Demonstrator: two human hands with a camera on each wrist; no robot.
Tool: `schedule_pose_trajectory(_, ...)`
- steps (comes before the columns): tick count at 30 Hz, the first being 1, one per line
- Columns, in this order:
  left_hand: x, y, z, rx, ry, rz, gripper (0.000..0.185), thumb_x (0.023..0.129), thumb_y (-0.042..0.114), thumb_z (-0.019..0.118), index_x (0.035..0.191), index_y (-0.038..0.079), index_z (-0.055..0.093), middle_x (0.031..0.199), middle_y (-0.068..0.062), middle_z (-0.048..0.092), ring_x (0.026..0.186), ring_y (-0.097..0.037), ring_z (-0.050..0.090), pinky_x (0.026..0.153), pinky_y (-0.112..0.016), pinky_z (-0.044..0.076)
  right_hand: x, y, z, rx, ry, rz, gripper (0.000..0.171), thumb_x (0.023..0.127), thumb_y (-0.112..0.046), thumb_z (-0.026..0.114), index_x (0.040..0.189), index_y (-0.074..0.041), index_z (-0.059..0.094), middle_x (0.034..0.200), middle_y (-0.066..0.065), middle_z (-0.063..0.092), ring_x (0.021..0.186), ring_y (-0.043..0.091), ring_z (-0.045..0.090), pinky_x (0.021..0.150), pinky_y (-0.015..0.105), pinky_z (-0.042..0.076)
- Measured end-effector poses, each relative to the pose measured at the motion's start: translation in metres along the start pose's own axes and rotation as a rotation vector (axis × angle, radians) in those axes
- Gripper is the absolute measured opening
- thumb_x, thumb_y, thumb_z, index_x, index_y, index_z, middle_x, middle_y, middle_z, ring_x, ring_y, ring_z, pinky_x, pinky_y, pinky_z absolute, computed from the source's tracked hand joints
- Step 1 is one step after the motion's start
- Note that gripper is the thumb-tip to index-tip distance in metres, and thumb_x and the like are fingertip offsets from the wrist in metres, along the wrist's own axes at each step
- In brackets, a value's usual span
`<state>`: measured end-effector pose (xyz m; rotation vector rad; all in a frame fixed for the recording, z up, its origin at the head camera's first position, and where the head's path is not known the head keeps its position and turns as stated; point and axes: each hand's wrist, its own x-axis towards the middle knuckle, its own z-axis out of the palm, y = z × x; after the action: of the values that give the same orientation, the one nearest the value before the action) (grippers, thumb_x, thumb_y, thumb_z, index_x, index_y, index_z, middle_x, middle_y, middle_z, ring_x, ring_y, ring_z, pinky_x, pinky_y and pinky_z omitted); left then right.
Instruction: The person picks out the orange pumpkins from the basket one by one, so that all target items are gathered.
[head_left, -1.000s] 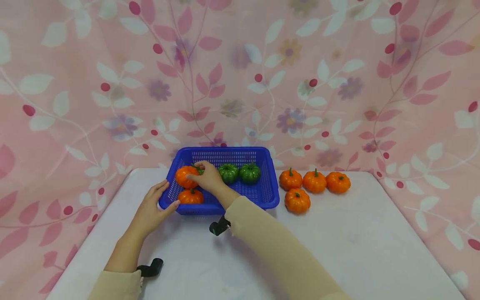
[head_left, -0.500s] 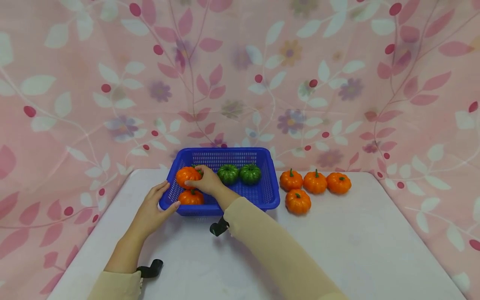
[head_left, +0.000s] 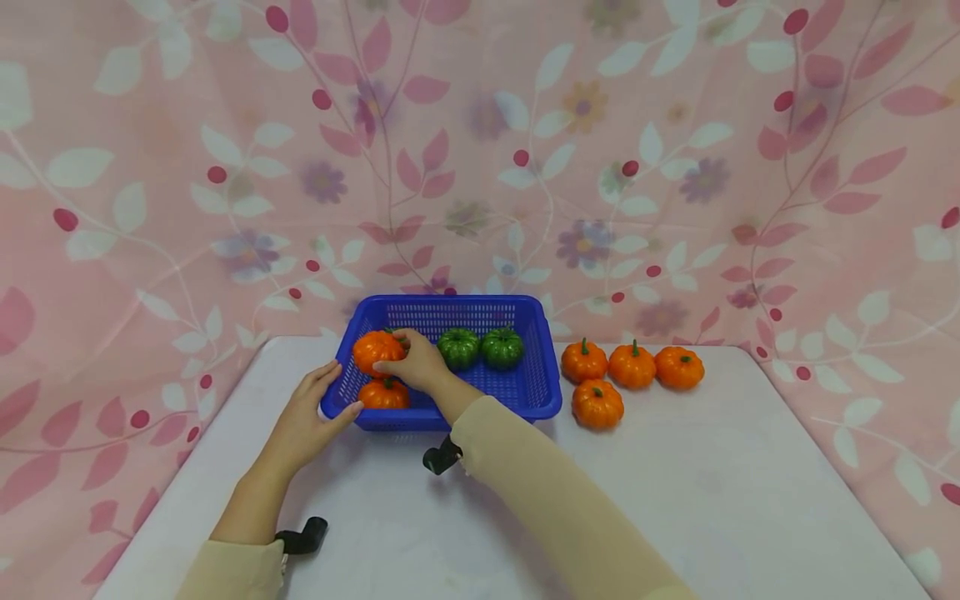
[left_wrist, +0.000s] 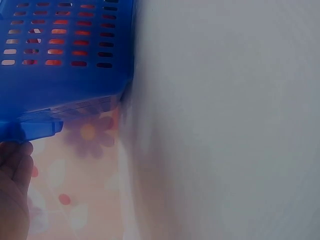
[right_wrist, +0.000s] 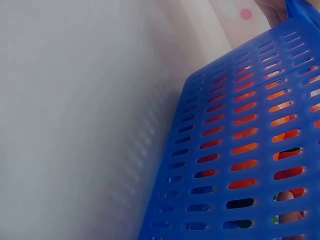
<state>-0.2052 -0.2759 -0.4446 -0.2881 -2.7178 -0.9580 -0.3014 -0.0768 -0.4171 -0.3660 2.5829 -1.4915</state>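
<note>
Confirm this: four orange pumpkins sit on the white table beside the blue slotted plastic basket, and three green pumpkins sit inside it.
Wrong on one count: the head view shows two green pumpkins inside the blue slotted plastic basket, not three. Four orange pumpkins beside it is right.

Four pumpkins (head_left: 397, 367) in basket (head_left: 536, 392), four pumpkins on table (head_left: 630, 371) right of it

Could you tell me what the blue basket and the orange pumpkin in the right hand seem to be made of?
The blue basket looks like moulded plastic, smooth and slightly glossy, with even rows of slots in its walls. The orange pumpkin that the right hand grips looks artificial, probably foam or plastic: uniform saturated colour, a soft sheen, neat ribs.
</note>
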Motion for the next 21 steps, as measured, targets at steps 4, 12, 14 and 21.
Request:
schedule_pose_trajectory(4, 0.001, 0.001, 0.001, 0.002, -0.015, -0.017, 0.082, 0.092, 0.045, 0.071, 0.152, -0.001, 0.039, 0.158, -0.018, 0.032, 0.143, -0.045, 0.031, 0.11, -0.068, 0.03, -0.001, -0.001, -0.004, 0.077, 0.056, -0.011, 0.065, 0.086, -0.038, 0.079, 0.141, -0.015, 0.053, 0.132, 0.006, 0.062, 0.116, 0.023, 0.061, 0.101, 0.041, 0.051)
schedule_pose_trajectory(12, 0.002, 0.001, 0.001, 0.001, -0.032, -0.035, 0.084, 0.092, 0.049, 0.069, 0.154, 0.001, 0.036, 0.159, -0.017, 0.03, 0.143, -0.045, 0.03, 0.109, -0.068, 0.03, -0.005, -0.007, -0.027, 0.233, 0.154, -0.053, 0.064, 0.085, -0.033, 0.082, 0.14, -0.013, 0.056, 0.133, 0.009, 0.06, 0.113, 0.025, 0.062, 0.093, 0.036, 0.056)
schedule_pose_trajectory(14, 0.001, 0.001, 0.0, -0.004, -0.033, -0.034, 0.084, 0.092, 0.048, 0.069, 0.153, 0.001, 0.036, 0.159, -0.018, 0.03, 0.143, -0.045, 0.029, 0.11, -0.068, 0.029, -0.008, -0.009, -0.037, 0.263, 0.162, -0.066, 0.064, 0.084, -0.031, 0.082, 0.14, -0.013, 0.056, 0.133, 0.009, 0.06, 0.112, 0.025, 0.062, 0.091, 0.035, 0.057)
schedule_pose_trajectory(21, -0.002, 0.003, -0.002, -0.011, -0.023, -0.029, 0.083, 0.092, 0.047, 0.069, 0.152, -0.001, 0.038, 0.159, -0.018, 0.031, 0.144, -0.045, 0.029, 0.112, -0.067, 0.027, -0.027, -0.008, -0.073, 0.341, 0.196, -0.125, 0.065, 0.084, -0.03, 0.083, 0.141, -0.017, 0.056, 0.136, 0.005, 0.059, 0.115, 0.024, 0.061, 0.089, 0.035, 0.058)
